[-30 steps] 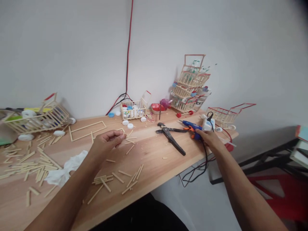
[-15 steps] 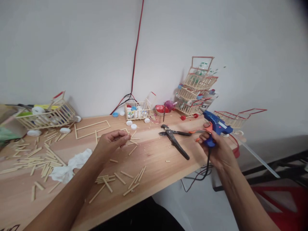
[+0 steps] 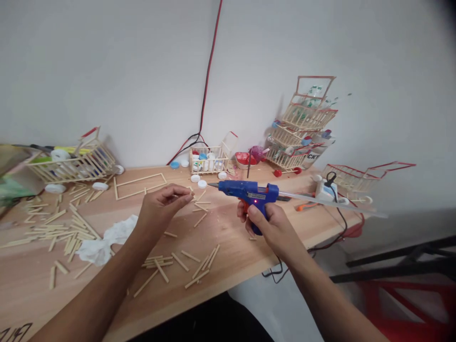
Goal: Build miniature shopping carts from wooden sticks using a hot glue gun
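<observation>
My right hand [image 3: 272,228] is wrapped round the grip of a blue hot glue gun [image 3: 245,190], whose nozzle points left toward my left hand. A long clear glue stick [image 3: 331,202] juts from its back, and a small red light glows on its side. My left hand [image 3: 166,206] is pinched at the fingertips on a small wooden stick [image 3: 193,192], mostly hidden by the fingers. Beneath and behind that hand lies a rectangular stick frame [image 3: 140,185]. Short loose sticks [image 3: 201,221] lie just right of the left hand.
Small stick-built carts stand along the wall: one at left [image 3: 76,164], one in the middle [image 3: 209,161], a stack [image 3: 306,128] and another at right [image 3: 356,178]. A stick pile [image 3: 67,230], white tissue [image 3: 96,251] and orange-handled scissors [image 3: 306,207] lie on the table.
My right hand has brought the glue gun leftward and turned its nozzle toward my left hand. The gun now covers most of the pliers. My left hand keeps its pinch nearly in place.
</observation>
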Demonstrator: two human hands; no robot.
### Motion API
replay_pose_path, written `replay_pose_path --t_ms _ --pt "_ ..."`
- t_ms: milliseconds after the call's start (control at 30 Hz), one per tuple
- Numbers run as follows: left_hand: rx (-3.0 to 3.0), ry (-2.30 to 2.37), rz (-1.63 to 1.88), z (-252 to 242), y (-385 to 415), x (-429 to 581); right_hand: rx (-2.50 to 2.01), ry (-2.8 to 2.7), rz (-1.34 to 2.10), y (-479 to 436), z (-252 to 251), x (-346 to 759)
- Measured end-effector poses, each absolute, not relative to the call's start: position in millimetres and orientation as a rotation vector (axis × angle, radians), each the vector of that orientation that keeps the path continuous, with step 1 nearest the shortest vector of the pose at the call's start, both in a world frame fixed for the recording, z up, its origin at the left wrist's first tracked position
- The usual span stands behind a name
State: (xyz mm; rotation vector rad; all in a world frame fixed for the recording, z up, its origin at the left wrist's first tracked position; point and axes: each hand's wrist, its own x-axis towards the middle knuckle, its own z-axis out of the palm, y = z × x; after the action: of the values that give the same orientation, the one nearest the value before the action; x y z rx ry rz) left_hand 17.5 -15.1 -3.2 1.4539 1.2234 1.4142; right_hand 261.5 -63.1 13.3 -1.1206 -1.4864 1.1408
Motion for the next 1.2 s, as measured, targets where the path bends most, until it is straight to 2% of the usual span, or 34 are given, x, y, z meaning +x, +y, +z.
replay_pose_path --t_ms 267,1200 --pt "1.668 1.221 1.378 -4 -13 13 -1.233 -1.651 1.033 -62 12 252" --pt "1.699 1.216 1.403 -3 -14 13 -1.285 -1.716 0.921 -60 11 249"
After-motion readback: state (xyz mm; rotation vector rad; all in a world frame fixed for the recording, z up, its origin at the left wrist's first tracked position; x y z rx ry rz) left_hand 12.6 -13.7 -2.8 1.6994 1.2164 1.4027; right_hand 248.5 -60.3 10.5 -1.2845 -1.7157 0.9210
